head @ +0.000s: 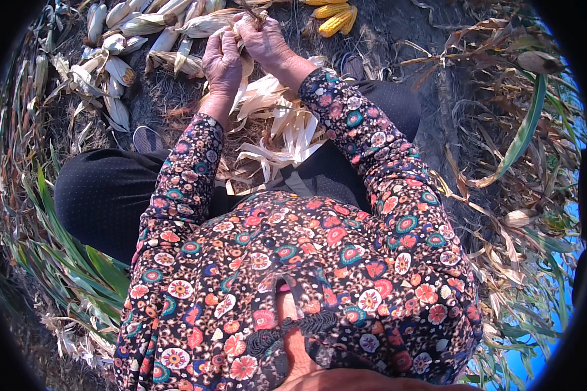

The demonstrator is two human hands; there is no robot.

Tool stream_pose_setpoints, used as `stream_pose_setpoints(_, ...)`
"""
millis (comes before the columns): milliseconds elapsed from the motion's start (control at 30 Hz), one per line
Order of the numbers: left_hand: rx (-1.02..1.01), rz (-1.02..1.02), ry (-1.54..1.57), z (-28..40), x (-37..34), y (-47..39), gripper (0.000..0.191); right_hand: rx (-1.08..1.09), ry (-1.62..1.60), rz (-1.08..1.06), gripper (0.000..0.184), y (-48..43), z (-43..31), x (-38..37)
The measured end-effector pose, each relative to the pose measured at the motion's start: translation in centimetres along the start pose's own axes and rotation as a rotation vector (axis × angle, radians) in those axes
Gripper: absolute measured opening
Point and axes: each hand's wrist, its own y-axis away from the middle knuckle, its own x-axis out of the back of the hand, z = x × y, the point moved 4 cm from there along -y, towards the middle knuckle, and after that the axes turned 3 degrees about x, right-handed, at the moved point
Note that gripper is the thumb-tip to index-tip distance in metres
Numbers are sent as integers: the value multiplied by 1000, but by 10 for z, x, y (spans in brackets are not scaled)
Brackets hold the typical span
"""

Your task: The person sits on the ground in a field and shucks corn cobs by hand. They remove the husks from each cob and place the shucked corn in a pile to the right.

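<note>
My left hand (222, 62) and my right hand (265, 43) meet at the top of the view, both closed on the dry husk of a corn ear (247, 66). Dark, withered silk (256, 14) sticks out by my right fingers. Most of the ear is hidden behind my hands, so whether any kernels are bared cannot be seen. Below it, a heap of pale stripped husks (293, 129) lies on the ground between my legs.
Several corn ears in their husks (149, 24) lie at upper left. Several bare yellow ears (336, 22) rest at upper right. Dry stalks with leaves and unpicked ears (538, 62) line the right side. Green blades (102, 269) border my knee (102, 200) at left.
</note>
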Motion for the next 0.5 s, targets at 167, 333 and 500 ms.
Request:
stream_pose_setpoints(167, 23, 30, -254, -10, 17, -13, 22, -125, -104, -18, 13, 10, -7, -6)
stream_pose_setpoints(333, 490, 380, 392, -52, 86, -44, 31, -215, -375, 26, 10, 12, -28, 3)
stream_pose_setpoints(500, 505, 557, 419, -45, 148, -71, 28, -496, -147, 179, 12, 6, -4, 47)
